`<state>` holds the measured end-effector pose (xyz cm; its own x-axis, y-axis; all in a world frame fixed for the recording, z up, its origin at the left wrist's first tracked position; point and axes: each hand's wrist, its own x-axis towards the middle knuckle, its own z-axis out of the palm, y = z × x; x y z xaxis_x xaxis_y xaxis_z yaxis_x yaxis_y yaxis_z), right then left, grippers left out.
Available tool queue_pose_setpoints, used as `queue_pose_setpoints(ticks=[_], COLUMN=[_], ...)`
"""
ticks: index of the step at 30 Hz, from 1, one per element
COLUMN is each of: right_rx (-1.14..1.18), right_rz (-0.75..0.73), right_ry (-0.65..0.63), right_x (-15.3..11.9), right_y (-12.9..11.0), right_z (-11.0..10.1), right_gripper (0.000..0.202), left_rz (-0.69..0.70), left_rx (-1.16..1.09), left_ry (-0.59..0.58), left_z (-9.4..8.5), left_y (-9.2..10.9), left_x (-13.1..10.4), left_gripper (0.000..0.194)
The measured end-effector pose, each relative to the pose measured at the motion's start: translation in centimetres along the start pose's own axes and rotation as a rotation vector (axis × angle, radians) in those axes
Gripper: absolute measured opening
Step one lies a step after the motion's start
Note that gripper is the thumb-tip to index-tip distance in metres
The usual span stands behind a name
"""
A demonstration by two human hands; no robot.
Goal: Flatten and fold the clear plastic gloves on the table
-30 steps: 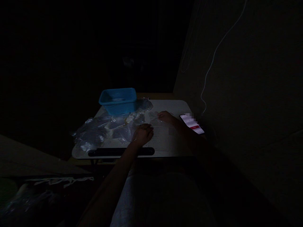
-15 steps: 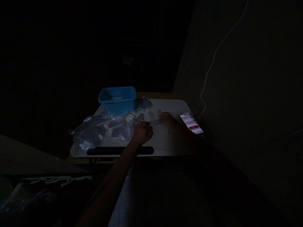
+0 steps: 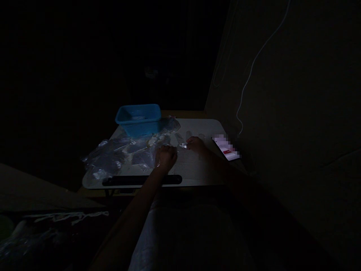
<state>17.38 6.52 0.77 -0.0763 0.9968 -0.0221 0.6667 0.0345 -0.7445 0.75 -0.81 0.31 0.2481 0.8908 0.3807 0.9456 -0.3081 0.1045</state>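
- Fingers of the bare right hand [image 3: 196, 146] look pinched nearly closed on a small, clear, shiny plastic film [image 3: 184, 145], nearer the person and rightward of the blue rectangular plastic tub [image 3: 142, 129].
- Fingers of the bare left hand [image 3: 167, 158] curl loosely, nearer the person than the tub; whether they grip anything, I cannot tell.
- The film should be nearly weightless, limp, slippery and easily creased; a fingertip pinch at its edge suits it best.
- Crumpled clear plastic sheets [image 3: 104, 162] lie from beside the tub towards the person.
- Beneath the tub: a white round-cornered tabletop [image 3: 201, 171] with a black ledge strip [image 3: 121, 181] along the near side.
- Far right of the tub, a lit black-edged phone [image 3: 222, 143] and thin white cable [image 3: 252, 71] show in a very dark room.
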Motion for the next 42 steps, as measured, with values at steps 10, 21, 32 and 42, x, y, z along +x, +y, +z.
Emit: queue_pose_setpoints(ticks=[10, 21, 32, 42], right_rx=[0.32, 0.474, 0.394, 0.797], right_rz=[0.111, 0.212, 0.154, 0.224], right_ry=[-0.088, -0.134, -0.032, -0.233], right_x=[-0.1, -0.6, -1.5, -1.2], right_y=[-2.4, -3.0, -2.8, -5.0], right_z=[-0.3, -0.9, -0.4, -0.3], right_gripper=[0.013, 0.013, 0.019, 0.006], left_rz=[-0.01, -0.13, -0.244, -0.18], left_rx=[-0.008, 0.051, 0.005, 0.037], left_ry=[-0.05, -0.047, -0.013, -0.054], left_z=[-0.3, -0.6, -0.5, -0.7], left_y=[0.0, 0.7, 0.5, 0.7], left_x=[0.2, 0.5, 0.5, 1.1], left_gripper=[0.023, 0.035, 0.032, 0.032])
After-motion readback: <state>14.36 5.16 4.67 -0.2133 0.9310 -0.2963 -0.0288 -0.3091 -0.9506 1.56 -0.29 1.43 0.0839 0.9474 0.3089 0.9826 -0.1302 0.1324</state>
